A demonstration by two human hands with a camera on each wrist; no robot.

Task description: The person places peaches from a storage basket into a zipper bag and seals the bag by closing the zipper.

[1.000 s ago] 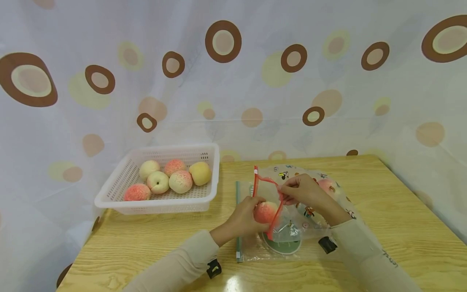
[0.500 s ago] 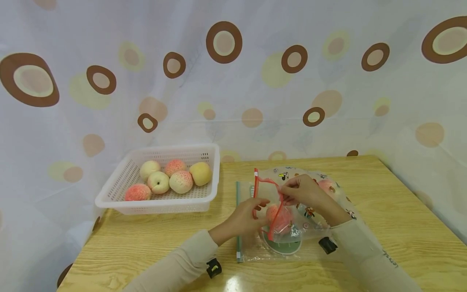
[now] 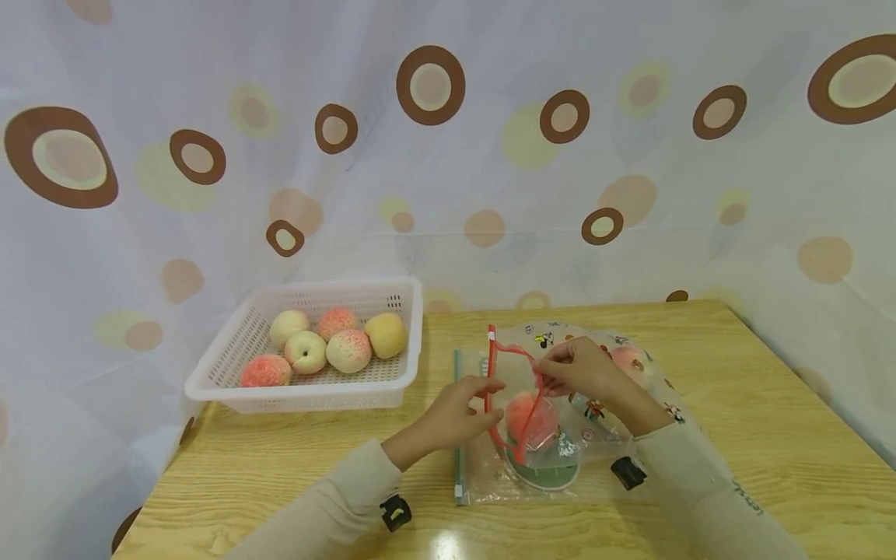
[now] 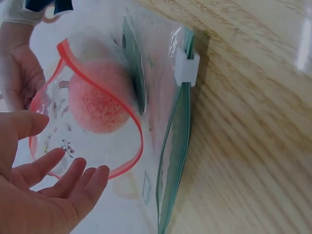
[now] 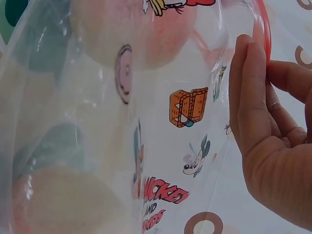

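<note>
A clear zip bag [image 3: 607, 435] with cartoon prints and a red zip edge lies with its mouth facing left. My right hand [image 3: 579, 372] pinches the upper side of that red edge between thumb and fingers, holding the mouth apart. Just inside the mouth sits a pink peach [image 4: 100, 97], and another peach [image 3: 628, 359] shows deeper in the bag. My left hand [image 3: 451, 412] is at the opening with fingers spread and nothing in them, apart from the peach. Its fingertips [image 4: 100, 175] are close to the red rim; whether they touch it I cannot tell.
Under the printed bag lies a flat zip bag with a green edge [image 4: 181, 122] and a white slider [image 4: 187, 67]. A white plastic basket [image 3: 301, 398] with several peaches stands at the left. Behind the wooden table [image 3: 294, 467] hangs a patterned curtain [image 3: 483, 155].
My left hand has let go of the pink peach inside the bag and drawn back left to the mouth. The right hand has kept its pinch on the red edge.
</note>
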